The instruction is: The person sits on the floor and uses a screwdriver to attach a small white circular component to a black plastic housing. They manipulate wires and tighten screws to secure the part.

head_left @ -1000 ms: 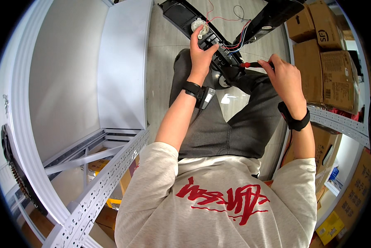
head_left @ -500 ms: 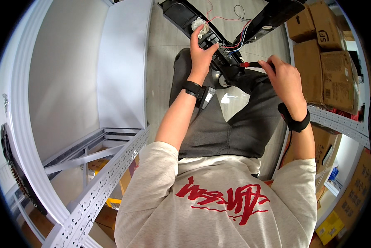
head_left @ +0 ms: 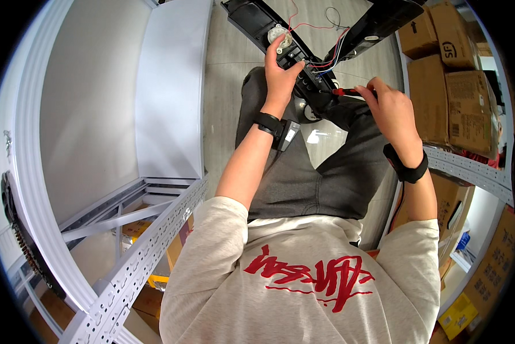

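Observation:
A long black plastic housing (head_left: pixel 256 18) lies slantwise over my knees at the top of the head view. Inside it are a round whitish speaker-like part (head_left: pixel 279 36) and a row of small components. My left hand (head_left: pixel 281 80) grips the housing, fingers on the round part and thumb near the wires' end. Between the fingers of my right hand (head_left: pixel 392 112) is a screwdriver (head_left: pixel 341 92) with a red and black handle. It points left, at the housing's near end; its tip is too dark to make out.
Thin coloured wires (head_left: pixel 339 53) run from the housing to a second black panel (head_left: pixel 378 27) on the right. Cardboard boxes (head_left: pixel 469 103) fill a metal shelf at right. A white perforated shelf frame (head_left: pixel 137 252) stands at left, close to my left arm.
My right hand and the screwdriver have shifted slightly left, toward the housing. The left hand keeps its grip, with the housing almost unmoved.

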`<control>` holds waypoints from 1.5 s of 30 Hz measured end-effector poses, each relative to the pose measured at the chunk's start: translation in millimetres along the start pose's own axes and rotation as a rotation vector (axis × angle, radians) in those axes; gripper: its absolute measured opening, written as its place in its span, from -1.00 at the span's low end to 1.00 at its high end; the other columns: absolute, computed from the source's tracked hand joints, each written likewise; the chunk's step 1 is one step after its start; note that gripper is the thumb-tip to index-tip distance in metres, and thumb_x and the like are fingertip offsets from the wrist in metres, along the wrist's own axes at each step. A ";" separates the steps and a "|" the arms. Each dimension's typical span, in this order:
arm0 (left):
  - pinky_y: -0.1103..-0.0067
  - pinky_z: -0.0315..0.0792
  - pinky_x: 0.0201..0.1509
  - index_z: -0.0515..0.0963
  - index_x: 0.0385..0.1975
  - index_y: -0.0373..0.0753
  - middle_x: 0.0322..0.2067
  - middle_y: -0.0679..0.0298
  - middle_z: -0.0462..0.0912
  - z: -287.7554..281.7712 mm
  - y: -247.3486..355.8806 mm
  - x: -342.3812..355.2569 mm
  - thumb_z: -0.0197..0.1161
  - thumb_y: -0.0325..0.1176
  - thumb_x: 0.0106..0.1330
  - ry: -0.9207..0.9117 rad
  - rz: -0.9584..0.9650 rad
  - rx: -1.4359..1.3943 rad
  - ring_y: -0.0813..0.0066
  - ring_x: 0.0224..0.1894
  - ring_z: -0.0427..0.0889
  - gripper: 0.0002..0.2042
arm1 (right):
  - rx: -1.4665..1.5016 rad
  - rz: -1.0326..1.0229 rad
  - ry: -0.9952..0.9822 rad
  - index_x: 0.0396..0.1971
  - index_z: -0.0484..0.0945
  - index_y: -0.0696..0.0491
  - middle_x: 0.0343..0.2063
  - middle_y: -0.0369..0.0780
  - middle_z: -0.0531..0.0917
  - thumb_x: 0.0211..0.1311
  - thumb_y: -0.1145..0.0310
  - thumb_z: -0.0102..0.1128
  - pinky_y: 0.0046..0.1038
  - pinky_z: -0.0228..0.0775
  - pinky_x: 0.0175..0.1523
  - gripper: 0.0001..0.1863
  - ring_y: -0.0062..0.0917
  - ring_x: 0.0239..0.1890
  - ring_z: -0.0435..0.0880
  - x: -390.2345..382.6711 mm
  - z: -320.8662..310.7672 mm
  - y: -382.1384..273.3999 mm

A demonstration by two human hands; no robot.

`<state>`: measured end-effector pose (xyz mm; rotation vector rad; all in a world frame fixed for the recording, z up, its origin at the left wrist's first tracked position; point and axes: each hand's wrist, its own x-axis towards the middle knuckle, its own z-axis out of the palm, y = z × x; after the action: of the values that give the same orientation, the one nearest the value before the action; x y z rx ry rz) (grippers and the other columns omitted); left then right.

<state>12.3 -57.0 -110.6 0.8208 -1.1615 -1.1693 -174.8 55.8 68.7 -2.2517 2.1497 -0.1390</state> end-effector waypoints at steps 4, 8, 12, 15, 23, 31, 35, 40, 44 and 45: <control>0.55 0.54 0.11 0.31 0.33 -0.13 0.17 0.23 0.42 0.8 3.1 -0.4 0.30 -0.76 0.13 0.025 -0.091 -0.132 0.50 0.06 0.55 -0.28 | 0.301 -0.080 0.088 -0.38 0.45 0.11 -0.59 -0.10 0.63 0.31 0.16 0.29 -0.22 0.44 -0.43 -0.68 -0.12 -0.51 0.64 -3.1 -18.5 -5.8; 0.55 0.55 0.10 0.31 0.33 -0.13 0.15 0.24 0.44 -0.2 1.6 -0.1 0.30 -0.76 0.13 0.010 -0.094 -0.162 0.50 0.03 0.57 -0.28 | 0.079 -0.110 0.075 -0.30 0.47 0.13 -0.55 -0.09 0.64 0.33 0.18 0.29 -0.20 0.45 -0.41 -0.69 -0.09 -0.49 0.65 -3.9 -11.8 0.0; 0.55 0.55 0.10 0.30 0.34 -0.12 0.16 0.24 0.43 1.1 2.7 0.2 0.30 -0.76 0.13 0.003 -0.072 -0.068 0.50 0.03 0.57 -0.28 | -0.150 0.016 -0.057 -0.24 0.48 0.13 -0.50 -0.07 0.66 0.33 0.22 0.29 -0.21 0.47 -0.38 -0.72 -0.07 -0.46 0.66 -0.3 -4.2 5.7; 0.54 0.54 0.11 0.30 0.34 -0.12 0.17 0.24 0.42 -0.6 3.4 0.3 0.31 -0.76 0.13 0.013 -0.104 -0.127 0.50 0.04 0.56 -0.27 | 0.143 -0.082 0.104 -0.29 0.47 0.12 -0.48 -0.08 0.66 0.32 0.21 0.30 -0.23 0.47 -0.39 -0.72 -0.11 -0.46 0.66 -3.2 -14.8 2.0; 0.55 0.52 0.15 0.29 0.34 -0.14 0.17 0.25 0.42 0.9 6.6 -0.3 0.30 -0.76 0.13 0.015 -0.066 -0.113 0.50 0.07 0.54 -0.27 | 0.113 -0.159 0.119 -0.31 0.46 0.12 -0.38 -0.07 0.68 0.32 0.29 0.28 -0.22 0.47 -0.36 -0.76 -0.12 -0.40 0.67 1.0 -3.4 5.2; 0.55 0.53 0.13 0.29 0.34 -0.15 0.16 0.25 0.43 -0.5 2.5 -0.1 0.29 -0.76 0.14 0.010 -0.054 -0.070 0.50 0.07 0.54 -0.28 | 0.320 -0.112 0.052 -0.30 0.46 0.13 -0.46 -0.06 0.63 0.33 0.34 0.26 -0.21 0.47 -0.32 -0.80 -0.09 -0.39 0.65 0.4 -11.4 0.8; 0.54 0.52 0.14 0.30 0.33 -0.14 0.18 0.24 0.42 -1.1 3.2 -0.5 0.29 -0.77 0.14 0.012 -0.121 -0.185 0.49 0.08 0.54 -0.28 | 0.212 -0.205 0.108 -0.32 0.46 0.13 -0.46 -0.07 0.63 0.34 0.31 0.26 -0.23 0.46 -0.34 -0.79 -0.08 -0.41 0.64 0.8 -13.0 3.8; 0.53 0.50 0.18 0.31 0.34 -0.12 0.23 0.24 0.38 0.0 4.2 0.1 0.30 -0.75 0.14 0.000 -0.066 -0.093 0.47 0.14 0.50 -0.28 | -0.013 -0.141 0.051 -0.34 0.48 0.11 -0.46 -0.10 0.64 0.34 0.23 0.27 -0.24 0.44 -0.40 -0.74 -0.08 -0.46 0.62 -0.2 -1.3 6.5; 0.53 0.49 0.19 0.31 0.34 -0.12 0.24 0.24 0.37 0.5 6.8 -1.0 0.31 -0.74 0.14 0.003 -0.025 -0.020 0.47 0.17 0.48 -0.28 | 0.061 -0.039 -0.007 -0.34 0.47 0.12 -0.48 -0.09 0.63 0.34 0.19 0.27 -0.22 0.43 -0.41 -0.71 -0.08 -0.48 0.62 0.2 -2.7 9.0; 0.52 0.49 0.19 0.31 0.34 -0.12 0.23 0.24 0.38 0.5 6.2 -1.3 0.31 -0.74 0.14 0.013 -0.025 -0.009 0.47 0.17 0.48 -0.28 | 0.119 -0.031 -0.002 -0.34 0.47 0.12 -0.50 -0.08 0.63 0.35 0.19 0.27 -0.21 0.43 -0.40 -0.70 -0.08 -0.48 0.62 0.9 -5.1 7.9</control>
<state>13.5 -54.3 -105.0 0.8371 -1.1376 -1.1874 -183.0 54.8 73.2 -2.2191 2.0476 -0.2573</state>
